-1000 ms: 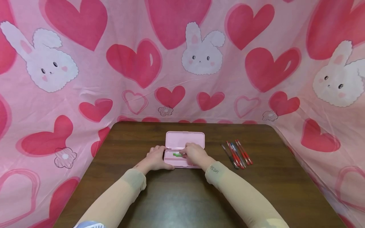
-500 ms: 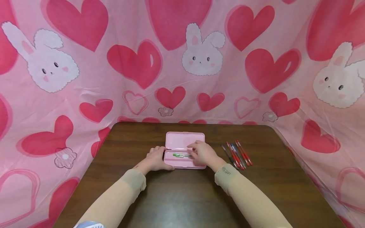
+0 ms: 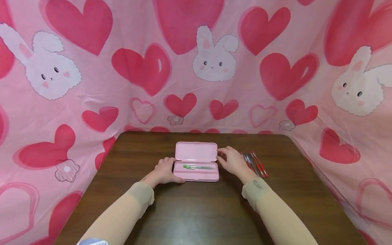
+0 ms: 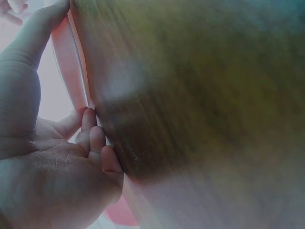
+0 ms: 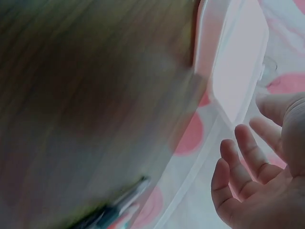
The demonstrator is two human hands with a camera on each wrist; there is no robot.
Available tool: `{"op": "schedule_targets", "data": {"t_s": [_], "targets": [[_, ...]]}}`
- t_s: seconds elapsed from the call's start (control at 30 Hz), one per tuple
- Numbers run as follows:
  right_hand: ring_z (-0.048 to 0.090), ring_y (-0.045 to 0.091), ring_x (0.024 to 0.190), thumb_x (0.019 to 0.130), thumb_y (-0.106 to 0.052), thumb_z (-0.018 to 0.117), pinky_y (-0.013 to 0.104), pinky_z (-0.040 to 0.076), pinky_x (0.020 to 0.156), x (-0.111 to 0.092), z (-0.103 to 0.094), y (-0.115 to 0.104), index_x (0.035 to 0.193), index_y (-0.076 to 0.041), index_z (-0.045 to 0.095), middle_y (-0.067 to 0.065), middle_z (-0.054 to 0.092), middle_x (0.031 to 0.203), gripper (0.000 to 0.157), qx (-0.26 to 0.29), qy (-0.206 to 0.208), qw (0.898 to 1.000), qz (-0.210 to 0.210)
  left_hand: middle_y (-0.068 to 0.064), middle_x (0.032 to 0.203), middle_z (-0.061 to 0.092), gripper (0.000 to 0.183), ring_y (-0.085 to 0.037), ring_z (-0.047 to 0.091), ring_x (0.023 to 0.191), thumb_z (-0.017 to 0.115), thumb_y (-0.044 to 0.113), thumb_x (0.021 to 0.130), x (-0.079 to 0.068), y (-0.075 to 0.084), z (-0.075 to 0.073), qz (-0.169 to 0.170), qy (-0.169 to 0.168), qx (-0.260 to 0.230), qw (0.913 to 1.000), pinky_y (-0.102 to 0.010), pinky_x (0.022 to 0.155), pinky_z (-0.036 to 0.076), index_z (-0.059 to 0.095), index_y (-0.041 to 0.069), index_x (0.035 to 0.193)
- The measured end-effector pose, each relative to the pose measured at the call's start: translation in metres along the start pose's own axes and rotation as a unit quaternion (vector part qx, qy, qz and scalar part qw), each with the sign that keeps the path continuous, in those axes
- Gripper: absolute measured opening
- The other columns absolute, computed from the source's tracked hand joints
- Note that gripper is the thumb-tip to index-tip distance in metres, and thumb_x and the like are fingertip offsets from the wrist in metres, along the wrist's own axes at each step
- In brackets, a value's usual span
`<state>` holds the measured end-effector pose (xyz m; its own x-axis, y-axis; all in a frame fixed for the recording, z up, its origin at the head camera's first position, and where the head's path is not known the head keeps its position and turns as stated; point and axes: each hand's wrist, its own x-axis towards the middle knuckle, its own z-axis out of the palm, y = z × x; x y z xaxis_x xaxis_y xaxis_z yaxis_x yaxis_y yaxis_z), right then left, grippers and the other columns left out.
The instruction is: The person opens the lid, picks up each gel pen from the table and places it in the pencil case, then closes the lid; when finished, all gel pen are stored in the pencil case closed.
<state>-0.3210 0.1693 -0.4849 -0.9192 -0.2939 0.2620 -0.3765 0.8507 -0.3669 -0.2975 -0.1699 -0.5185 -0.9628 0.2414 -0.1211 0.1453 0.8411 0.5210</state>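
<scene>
A pink pencil case (image 3: 196,177) lies with its lid raised on the table, and a green-tipped clear pen (image 3: 199,167) rests in its rear compartment. At the case's left end, my left hand (image 3: 164,172) grips it, thumb along the front edge and fingers at the side. In the left wrist view, those fingers press against the case wall (image 4: 69,62). My right hand (image 3: 234,164) hovers just right of the lid (image 3: 196,151), fingers loosely bent with nothing between them. The right wrist view shows the same hand (image 5: 257,176) apart from the case (image 5: 238,67).
Several red, blue and dark pens (image 3: 257,164) lie side by side to the right, partly hidden behind my right hand. The brown wooden table (image 3: 183,214) ends at a pink cloth (image 3: 183,78) printed with hearts and rabbits.
My right hand has let go of the green pen, leaving it in the case, and moved right, out past the case's edge. The left hand stays on the case.
</scene>
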Motion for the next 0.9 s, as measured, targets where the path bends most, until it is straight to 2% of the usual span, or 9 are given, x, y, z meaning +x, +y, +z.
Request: {"op": "schedule_targets", "data": {"t_s": [0.37, 0.43, 0.67, 0.9], "targets": [[0.073, 0.036, 0.101, 0.103, -0.028, 0.074, 0.058, 0.059, 0.096, -0.018, -0.021, 0.046, 0.136, -0.005, 0.073, 0.017, 0.075, 0.114, 0.039, -0.047, 0.037, 0.997, 0.043, -0.013, 0.143, 0.06, 0.107, -0.034, 0.048, 0.134, 0.098, 0.061, 0.069, -0.001, 0.0, -0.001, -0.003, -0.001, 0.001, 1.0, -0.06, 0.117, 0.044, 0.054, 0.011, 0.153], [0.073, 0.04, 0.108, 0.104, -0.027, 0.072, 0.06, 0.058, 0.1, -0.022, -0.025, 0.053, 0.136, -0.004, 0.073, 0.02, 0.074, 0.118, 0.039, -0.054, 0.039, 0.996, 0.056, -0.013, 0.143, 0.06, 0.107, -0.034, 0.048, 0.134, 0.098, 0.061, 0.07, -0.002, 0.001, -0.002, -0.002, -0.001, 0.0, 1.0, -0.061, 0.117, 0.044, 0.054, 0.011, 0.153], [0.069, 0.051, 0.119, 0.106, -0.03, 0.066, 0.066, 0.056, 0.101, -0.035, -0.038, 0.072, 0.141, -0.003, 0.068, 0.03, 0.067, 0.135, 0.045, -0.067, 0.006, 0.988, 0.136, -0.013, 0.142, 0.06, 0.107, -0.034, 0.048, 0.134, 0.098, 0.061, 0.07, -0.003, 0.002, -0.003, -0.003, -0.004, 0.002, 1.0, -0.06, 0.118, 0.044, 0.054, 0.01, 0.153], [0.065, 0.057, 0.121, 0.105, -0.032, 0.062, 0.071, 0.055, 0.098, -0.045, -0.045, 0.088, 0.146, 0.001, 0.061, 0.035, 0.062, 0.137, 0.053, -0.062, -0.021, 0.977, 0.203, -0.012, 0.143, 0.06, 0.106, -0.033, 0.048, 0.134, 0.097, 0.061, 0.071, -0.003, 0.0, -0.003, 0.0, -0.006, 0.0, 1.0, -0.06, 0.117, 0.045, 0.053, 0.011, 0.154]]}}
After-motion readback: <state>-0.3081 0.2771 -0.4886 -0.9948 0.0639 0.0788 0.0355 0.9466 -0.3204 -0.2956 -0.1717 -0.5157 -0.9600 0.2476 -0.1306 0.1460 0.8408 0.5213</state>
